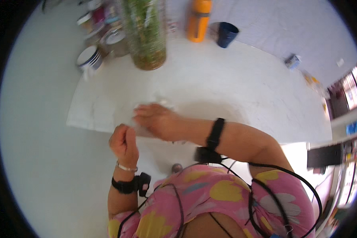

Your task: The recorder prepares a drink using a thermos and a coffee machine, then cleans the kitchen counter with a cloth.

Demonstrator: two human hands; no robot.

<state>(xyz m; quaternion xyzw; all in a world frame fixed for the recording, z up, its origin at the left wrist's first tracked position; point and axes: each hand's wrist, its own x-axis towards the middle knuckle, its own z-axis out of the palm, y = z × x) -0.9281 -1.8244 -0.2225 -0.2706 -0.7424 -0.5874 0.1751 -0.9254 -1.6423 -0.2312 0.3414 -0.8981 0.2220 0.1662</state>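
My right hand (156, 120) is stretched low across the front left part of the white table (208, 80), its fingers extended and blurred. A small whitish thing (164, 102) shows just beyond its knuckles; I cannot tell what it is or whether the hand touches it. Close beside, my left hand (124, 142) is raised at the table's front edge, fingers curled and thumb lying along them. Whatever may be inside its curl is hidden. Between the two hands runs a small gap, too blurred to show whether anything is in it.
Farther back stand a glass vase (148, 59) with green stems, a striped mug (89, 58), several jars (114, 38), an orange bottle (198, 22) and a dark blue cup (227, 34). A small packet (292, 61) lies at the far right. Black cables (285, 171) hang from my wrist straps.
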